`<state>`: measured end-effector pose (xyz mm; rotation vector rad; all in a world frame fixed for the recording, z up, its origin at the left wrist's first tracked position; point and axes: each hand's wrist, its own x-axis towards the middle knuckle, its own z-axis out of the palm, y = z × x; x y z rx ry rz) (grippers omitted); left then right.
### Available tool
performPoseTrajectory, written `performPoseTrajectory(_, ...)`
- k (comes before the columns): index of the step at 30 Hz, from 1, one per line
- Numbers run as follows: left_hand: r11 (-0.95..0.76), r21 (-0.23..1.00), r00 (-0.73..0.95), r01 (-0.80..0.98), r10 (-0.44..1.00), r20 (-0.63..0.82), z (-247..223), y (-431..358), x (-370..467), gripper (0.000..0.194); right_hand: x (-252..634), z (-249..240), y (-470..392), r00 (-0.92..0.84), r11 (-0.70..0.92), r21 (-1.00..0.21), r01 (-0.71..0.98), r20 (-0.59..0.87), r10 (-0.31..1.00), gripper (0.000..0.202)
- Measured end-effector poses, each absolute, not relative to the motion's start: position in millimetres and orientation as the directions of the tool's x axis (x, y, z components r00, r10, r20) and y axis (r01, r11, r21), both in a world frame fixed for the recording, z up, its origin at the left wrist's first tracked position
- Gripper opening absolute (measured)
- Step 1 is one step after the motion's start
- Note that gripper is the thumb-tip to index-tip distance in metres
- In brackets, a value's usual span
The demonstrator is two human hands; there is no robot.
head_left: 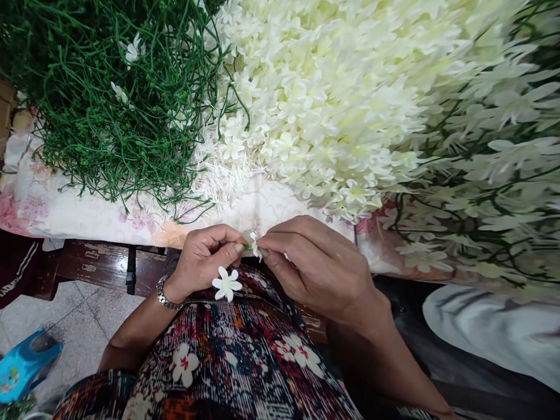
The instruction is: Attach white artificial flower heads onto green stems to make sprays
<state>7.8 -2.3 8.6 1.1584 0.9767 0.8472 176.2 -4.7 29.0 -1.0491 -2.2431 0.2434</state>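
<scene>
Your left hand (200, 259) pinched a green artificial stem (247, 247) between thumb and forefinger; your right hand (321, 263), fingertips drawn together, gripped a white flower (255, 245) at the stem's tip, by the floral tablecloth's (94, 217) near edge. A second five-petalled blossom (227, 284) showed just nearer you

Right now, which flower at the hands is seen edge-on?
The flower between the left hand and right hand; the lower flower shows its open face.
</scene>
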Motion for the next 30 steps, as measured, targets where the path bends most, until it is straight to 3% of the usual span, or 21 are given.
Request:
performPoseTrajectory(4,0.179,0.983,0.341,-0.035,0.927,-0.156,8.1,-1.9,9.4,0.012,175.7,28.7,-5.7,-0.522,0.700,-0.300,0.648,0.495,0.695,0.013)
performPoseTrajectory(7,0.124,0.992,0.330,0.004,0.937,-0.119,7.6,-1.9,10.7,0.011,174.6,26.2,-7.2,-0.522,0.699,-0.279,0.658,0.500,0.691,0.013)
performPoseTrajectory(17,-0.029,0.990,0.303,0.135,0.953,-0.013,3.6,-4.8,13.5,0.011,168.8,12.9,-9.7,-0.417,0.632,-0.497,0.594,0.482,0.771,0.014)
performPoseTrajectory(30,-0.061,0.990,0.289,0.129,0.957,0.022,4.0,-4.9,14.4,0.012,162.2,2.5,-15.3,-0.291,0.598,-0.535,0.597,0.550,0.783,0.022)
